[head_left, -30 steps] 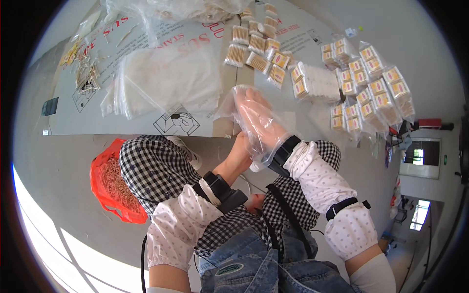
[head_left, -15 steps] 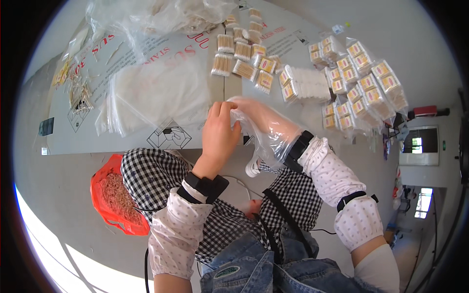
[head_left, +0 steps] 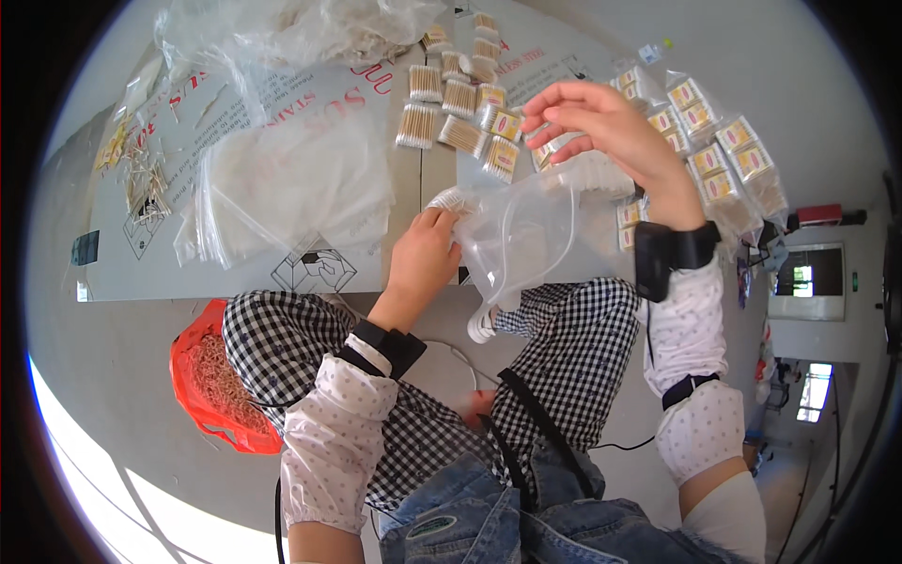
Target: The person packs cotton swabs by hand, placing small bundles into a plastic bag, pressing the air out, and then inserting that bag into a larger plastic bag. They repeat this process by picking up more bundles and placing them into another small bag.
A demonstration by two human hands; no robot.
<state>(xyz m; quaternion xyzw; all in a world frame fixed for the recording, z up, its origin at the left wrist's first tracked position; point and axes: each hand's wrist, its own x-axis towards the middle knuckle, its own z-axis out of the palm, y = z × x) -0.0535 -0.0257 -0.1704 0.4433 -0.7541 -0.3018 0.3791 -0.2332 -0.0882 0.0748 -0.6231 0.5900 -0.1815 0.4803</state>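
Observation:
My left hand (head_left: pixel 425 258) is closed on the corner of a clear plastic bag (head_left: pixel 531 230), which hangs puffed open over the table's near edge. White cotton tips of a swab bundle (head_left: pixel 453 198) show through the plastic by its fingertips. My right hand (head_left: pixel 601 127) is raised with fingers spread and holds nothing. Partly hidden beneath it is a row of swab packs with yellow labels (head_left: pixel 548 155). Loose cotton swab bundles (head_left: pixel 459 98) lie to its left, some with labelled cards.
Flat clear bags (head_left: pixel 291 183) are stacked on the left of the table, with crumpled plastic (head_left: pixel 291 33) behind. Loose swabs (head_left: pixel 148 179) lie at far left. Filled bags of swab packs (head_left: pixel 721 183) stand at right. A red bag (head_left: pixel 188 376) sits on the floor beside my knee.
My right hand has come out of the plastic bag and moved up and right over the swab packs. The bag now stands puffed open, while my left hand keeps hold of it.

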